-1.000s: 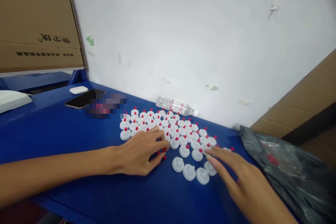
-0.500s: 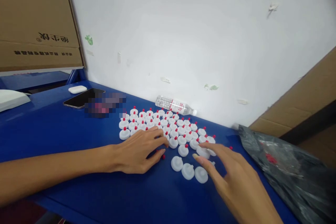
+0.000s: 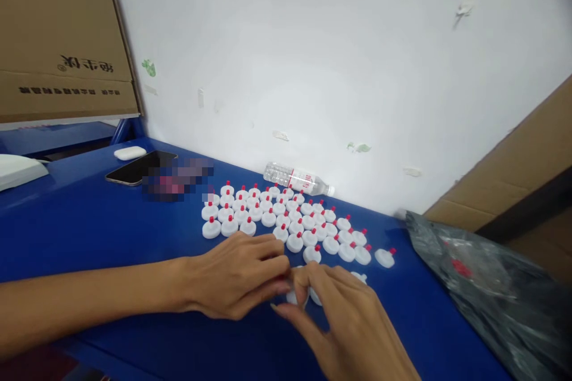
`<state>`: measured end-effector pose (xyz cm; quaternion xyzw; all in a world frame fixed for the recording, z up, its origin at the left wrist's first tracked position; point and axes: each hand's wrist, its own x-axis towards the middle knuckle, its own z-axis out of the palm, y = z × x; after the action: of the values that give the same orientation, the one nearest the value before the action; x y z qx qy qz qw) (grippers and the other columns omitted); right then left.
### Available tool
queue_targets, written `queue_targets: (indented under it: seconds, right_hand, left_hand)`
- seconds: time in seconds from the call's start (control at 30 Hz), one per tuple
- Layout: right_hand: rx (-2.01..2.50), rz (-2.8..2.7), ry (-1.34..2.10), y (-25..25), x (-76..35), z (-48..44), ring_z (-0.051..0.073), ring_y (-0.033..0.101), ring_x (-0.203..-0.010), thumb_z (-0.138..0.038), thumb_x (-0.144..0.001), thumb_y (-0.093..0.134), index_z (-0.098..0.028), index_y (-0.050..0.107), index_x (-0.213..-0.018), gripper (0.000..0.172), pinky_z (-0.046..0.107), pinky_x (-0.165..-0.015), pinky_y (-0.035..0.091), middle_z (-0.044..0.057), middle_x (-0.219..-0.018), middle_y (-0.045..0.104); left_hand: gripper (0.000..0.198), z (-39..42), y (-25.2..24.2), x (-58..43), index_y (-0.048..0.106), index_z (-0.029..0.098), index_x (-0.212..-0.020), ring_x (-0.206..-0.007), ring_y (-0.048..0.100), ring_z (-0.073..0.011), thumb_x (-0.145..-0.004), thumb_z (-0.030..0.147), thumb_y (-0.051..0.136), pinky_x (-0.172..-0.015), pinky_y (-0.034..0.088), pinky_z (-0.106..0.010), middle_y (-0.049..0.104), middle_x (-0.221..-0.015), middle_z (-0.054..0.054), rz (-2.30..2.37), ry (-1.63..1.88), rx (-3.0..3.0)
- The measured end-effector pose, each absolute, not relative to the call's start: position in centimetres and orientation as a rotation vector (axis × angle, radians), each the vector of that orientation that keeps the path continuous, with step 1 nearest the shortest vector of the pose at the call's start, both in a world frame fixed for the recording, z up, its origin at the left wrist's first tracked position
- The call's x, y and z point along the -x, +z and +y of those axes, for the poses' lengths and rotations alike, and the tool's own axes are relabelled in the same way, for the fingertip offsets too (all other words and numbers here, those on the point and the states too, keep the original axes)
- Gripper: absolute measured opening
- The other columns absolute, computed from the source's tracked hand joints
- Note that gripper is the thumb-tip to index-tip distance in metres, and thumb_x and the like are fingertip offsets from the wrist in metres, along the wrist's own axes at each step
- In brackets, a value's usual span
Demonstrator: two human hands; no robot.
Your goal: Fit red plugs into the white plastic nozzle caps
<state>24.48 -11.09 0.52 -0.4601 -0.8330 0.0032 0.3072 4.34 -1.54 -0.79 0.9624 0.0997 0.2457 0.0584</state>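
Many round white caps (image 3: 294, 243) with red tips stand in rows on the blue table. Below them, a few caps without red tips (image 3: 316, 297) are partly covered by my right hand. My left hand (image 3: 245, 274) is closed, thumb and fingers pinched together, a bit of red showing at the fingertips. My right hand (image 3: 339, 309) meets it there, its index finger bent against the left fingertips and its thumb lower, over a white cap (image 3: 292, 297). What the right fingers grip, if anything, is hidden.
A clear bottle (image 3: 297, 180) lies against the wall behind the caps. At the left are a phone (image 3: 142, 168), a white case (image 3: 130, 153) and a blurred patch. A dark plastic bag (image 3: 487, 292) lies at the right; a cardboard box (image 3: 67, 30) stands upper left.
My right hand has moved left from the caps to my left fingertips. My left hand has shifted slightly down and closed further, uncovering some caps. A red-tipped cap at the right is now uncovered.
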Motion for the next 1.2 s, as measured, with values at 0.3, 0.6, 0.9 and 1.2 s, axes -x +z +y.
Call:
queue_targets:
  seconds: [0.3,0.6,0.9,1.2]
  right_hand:
    - [1.303,-2.183,-0.122,1.1,-26.9,-10.9,0.015,0.070,-0.081,-0.019,-0.100,0.050,-0.026,0.056,-0.095,0.011,0.026,-0.071,0.051,-0.001,-0.094,0.072]
    - [1.637,-2.073,-0.257,-0.1,-30.4,-10.9,0.027,0.071,-0.109,-0.048,-0.101,0.050,-0.028,0.065,-0.123,0.034,0.044,-0.091,0.057,0.004,-0.119,0.074]
    - [1.739,-2.120,-0.130,-0.9,-29.8,-10.5,0.030,0.063,-0.124,-0.049,-0.104,0.042,-0.028,0.067,-0.129,0.041,0.053,-0.104,0.052,0.006,-0.131,0.069]
    - [1.780,-2.221,-0.151,-2.3,-26.7,-10.2,0.036,0.053,-0.135,-0.051,-0.104,0.034,-0.018,0.059,-0.141,0.056,0.058,-0.104,0.050,0.012,-0.142,0.060]
  left_hand:
    - [0.035,-1.0,-0.6,-4.4,0.037,0.020,-0.077,-0.056,0.045,-0.0123,-0.109,0.025,0.024,-0.058,0.036,-0.028,0.047,-0.065,0.003,0.394,0.710,-2.614]
    - [0.010,0.3,-1.6,-4.7,0.055,0.018,-0.097,-0.088,0.054,-0.0200,-0.100,0.022,0.047,-0.066,0.038,-0.030,0.061,-0.096,-0.004,0.724,0.688,-2.803]
    - [0.013,0.2,-2.2,-4.7,0.058,0.020,-0.104,-0.092,0.055,-0.0214,-0.102,0.026,0.046,-0.070,0.042,-0.032,0.059,-0.102,-0.005,0.743,0.521,-2.829]
    - [0.020,0.0,-1.9,-4.9,0.058,0.021,-0.105,-0.091,0.056,-0.0214,-0.104,0.028,0.039,-0.072,0.045,-0.033,0.059,-0.102,-0.005,0.730,0.500,-2.799]
